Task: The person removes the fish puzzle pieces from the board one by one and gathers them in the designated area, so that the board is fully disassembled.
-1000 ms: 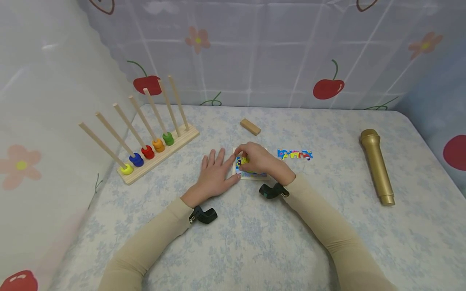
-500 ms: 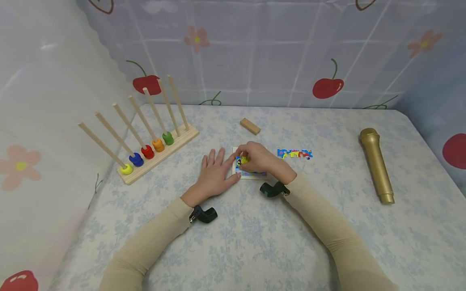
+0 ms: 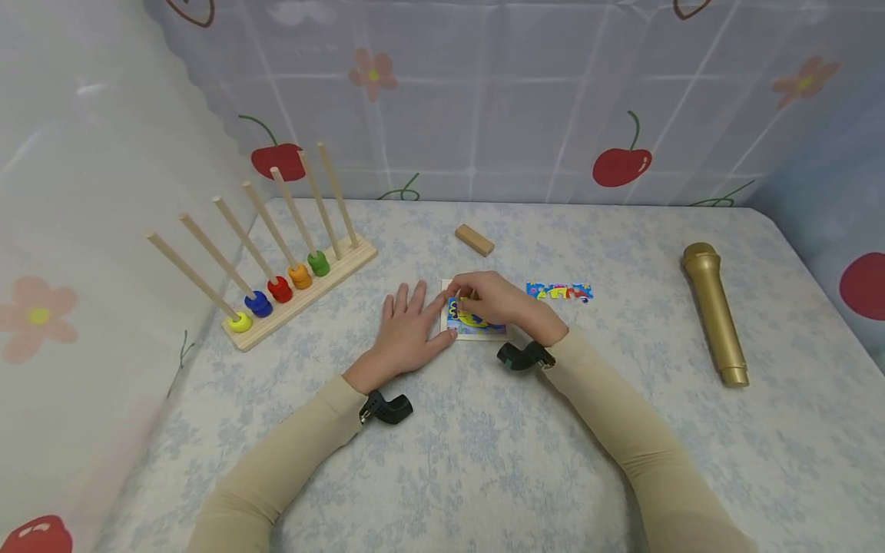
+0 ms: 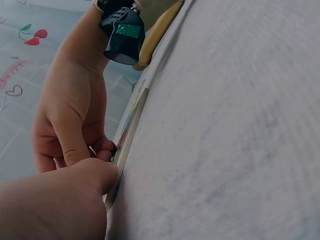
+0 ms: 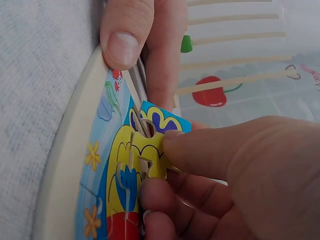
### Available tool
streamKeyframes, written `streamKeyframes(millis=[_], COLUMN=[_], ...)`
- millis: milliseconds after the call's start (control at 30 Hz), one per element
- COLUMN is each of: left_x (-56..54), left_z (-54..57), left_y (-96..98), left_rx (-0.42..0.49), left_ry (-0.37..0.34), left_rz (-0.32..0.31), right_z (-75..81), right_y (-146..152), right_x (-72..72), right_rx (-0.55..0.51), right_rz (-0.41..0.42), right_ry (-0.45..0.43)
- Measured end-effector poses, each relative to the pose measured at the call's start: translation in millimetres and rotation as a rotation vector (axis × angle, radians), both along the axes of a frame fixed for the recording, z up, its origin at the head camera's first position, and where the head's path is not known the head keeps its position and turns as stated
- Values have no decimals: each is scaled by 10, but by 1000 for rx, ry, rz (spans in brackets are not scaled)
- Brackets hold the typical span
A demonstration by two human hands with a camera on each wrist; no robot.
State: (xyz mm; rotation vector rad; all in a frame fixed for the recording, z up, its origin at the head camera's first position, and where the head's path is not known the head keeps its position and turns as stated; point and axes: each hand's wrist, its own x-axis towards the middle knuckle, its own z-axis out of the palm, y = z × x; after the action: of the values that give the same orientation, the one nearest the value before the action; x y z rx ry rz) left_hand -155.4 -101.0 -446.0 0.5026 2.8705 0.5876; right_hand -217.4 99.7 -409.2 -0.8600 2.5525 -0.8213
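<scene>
My right hand (image 3: 494, 298) has its grip together on a puzzle piece (image 5: 156, 142), thumb on the printed face, pinching it tilted over the left part of the puzzle tray (image 5: 70, 140); I cannot tell whether its lower edge is seated. The piece is yellow with purple shapes and a blue corner. My left hand (image 3: 406, 330) lies with fingers spread, forefinger and thumb touching the tray's left side, the thumb on its near corner. The only writing I can read is "happy" (image 4: 12, 72), in pink on the cherry curtain (image 3: 477, 100). Inside the tray's pale rim lie joined pieces showing a yellow and red figure, blue water, orange starfish and a small red crab. Compared with a second ago, my right hand has edged slightly to the right and more of the tray's picture shows under it; my left hand has stayed put. Just right of the tray, a joined puzzle strip (image 3: 560, 292) lies on the bench (image 3: 449, 461). Beyond the tray is a wooden block (image 3: 474, 240); well off to the left stands a peg rack (image 3: 311, 292) with yellow, blue, red, orange and green rings, and far right lies a gold microphone (image 3: 715, 315).
</scene>
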Motion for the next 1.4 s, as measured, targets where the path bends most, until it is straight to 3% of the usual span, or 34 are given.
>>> streamKeyframes(millis=[600, 767, 1100, 1400], left_x=[-2, 6, 19, 31], left_z=[-11, -7, -14, 10], left_y=[-1, -5, 1, 11], left_rx=[0, -3, 10, 24], left_ry=[1, 0, 3, 1], left_rz=[6, 4, 14, 10], right_z=[29, 104, 263, 213], right_y=[39, 99, 567, 1020], right_x=[-37, -43, -50, 3], right_rx=[-34, -29, 32, 93], right_rz=[1, -47, -147, -210], right_ry=[3, -25, -1, 1])
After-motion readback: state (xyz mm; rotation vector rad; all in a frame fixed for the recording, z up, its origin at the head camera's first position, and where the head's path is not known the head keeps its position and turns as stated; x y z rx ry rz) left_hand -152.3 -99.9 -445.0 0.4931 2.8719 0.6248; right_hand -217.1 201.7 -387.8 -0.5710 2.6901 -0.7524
